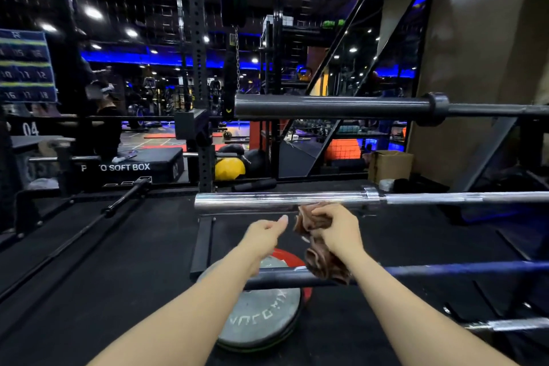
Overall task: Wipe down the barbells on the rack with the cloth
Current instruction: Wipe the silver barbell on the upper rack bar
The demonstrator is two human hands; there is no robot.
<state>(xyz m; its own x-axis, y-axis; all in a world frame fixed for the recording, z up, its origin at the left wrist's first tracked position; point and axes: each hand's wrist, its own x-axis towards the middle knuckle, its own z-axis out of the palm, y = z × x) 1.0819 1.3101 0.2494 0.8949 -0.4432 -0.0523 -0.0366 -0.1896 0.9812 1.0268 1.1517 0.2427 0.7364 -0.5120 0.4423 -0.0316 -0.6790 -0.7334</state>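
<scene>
Right grip (pixel 332 227): fingers curled tight round the brown cloth (pixel 322 258), bunched just under the chrome bar (pixel 279 200); cloth's tail hangs over the blue bar (pixel 445 270). Left grip (pixel 266 233): loosely curled, thumb out, holding nothing, at 9 o'clock of the cloth. Black bar (pixel 332 107) lies at 12 o'clock. Grey plate (pixel 261 318) rests on the black floor (pixel 104 261).

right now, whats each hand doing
Left hand: loosely curled, holding nothing.
Right hand: grips the brown cloth by the chrome barbell.
</scene>
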